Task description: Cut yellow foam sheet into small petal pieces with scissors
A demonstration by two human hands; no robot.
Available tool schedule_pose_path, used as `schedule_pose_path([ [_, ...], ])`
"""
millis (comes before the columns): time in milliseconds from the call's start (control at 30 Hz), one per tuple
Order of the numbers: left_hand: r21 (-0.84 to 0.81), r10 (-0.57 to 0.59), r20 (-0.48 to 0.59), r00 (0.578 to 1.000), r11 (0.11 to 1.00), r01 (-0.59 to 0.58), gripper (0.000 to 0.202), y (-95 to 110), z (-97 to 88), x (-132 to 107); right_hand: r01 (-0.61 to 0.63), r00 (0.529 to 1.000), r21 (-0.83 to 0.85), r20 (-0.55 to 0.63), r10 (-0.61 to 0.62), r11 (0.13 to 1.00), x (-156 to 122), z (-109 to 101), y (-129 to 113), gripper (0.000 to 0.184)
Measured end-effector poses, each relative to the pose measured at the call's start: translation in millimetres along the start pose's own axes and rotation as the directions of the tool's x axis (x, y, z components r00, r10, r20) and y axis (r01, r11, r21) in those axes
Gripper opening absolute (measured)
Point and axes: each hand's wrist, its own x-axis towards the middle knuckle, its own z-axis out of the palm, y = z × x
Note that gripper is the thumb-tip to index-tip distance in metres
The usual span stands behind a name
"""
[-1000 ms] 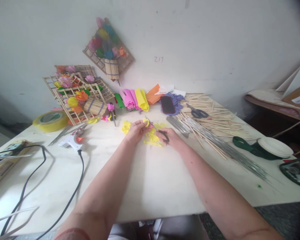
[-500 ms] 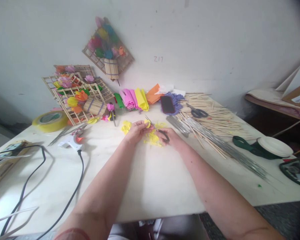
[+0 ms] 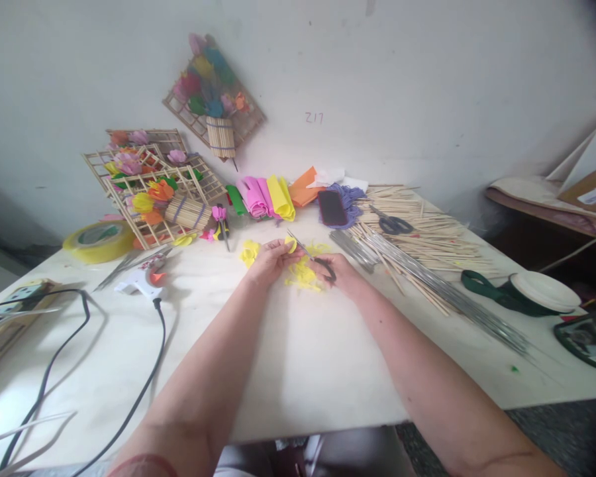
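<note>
Between the thumb and fingers of my left hand [image 3: 271, 261] is a small piece of yellow paper [image 3: 291, 244]. My right hand [image 3: 338, 271] grips dark-handled scissors [image 3: 324, 266], their blades pointing up and left, close beside the yellow piece. Whether the blades touch the paper I cannot make out. Thin yellow paper scraps [image 3: 302, 275] lie on the table beneath and between both hands. A small heap of cut yellow pieces [image 3: 249, 253] rests just left of my left hand.
A white glue gun [image 3: 142, 283] with its cord lies left, near yellow tape [image 3: 99, 242]. Stick frames with paper flowers [image 3: 149, 189] stand behind it. Rolled coloured paper [image 3: 258, 197], a phone [image 3: 332, 208], wooden sticks [image 3: 427, 228], metal wires [image 3: 447, 295] and second scissors [image 3: 395, 225] lie farther back and right.
The yellow piece in my left hand has turned slightly at the scissors' blades. Both hands keep nearly the same place and grip.
</note>
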Motion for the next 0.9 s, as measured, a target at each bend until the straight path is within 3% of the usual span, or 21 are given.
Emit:
schedule_pose_path([
  [900, -0.064, 0.034, -0.110, 0.993, 0.997, -0.041, 0.014, 1.2, 5.0, -0.2, -0.021, 0.999, -0.022, -0.036, 0.020, 1.000, -5.8, 5.7, -8.2, 0.033],
])
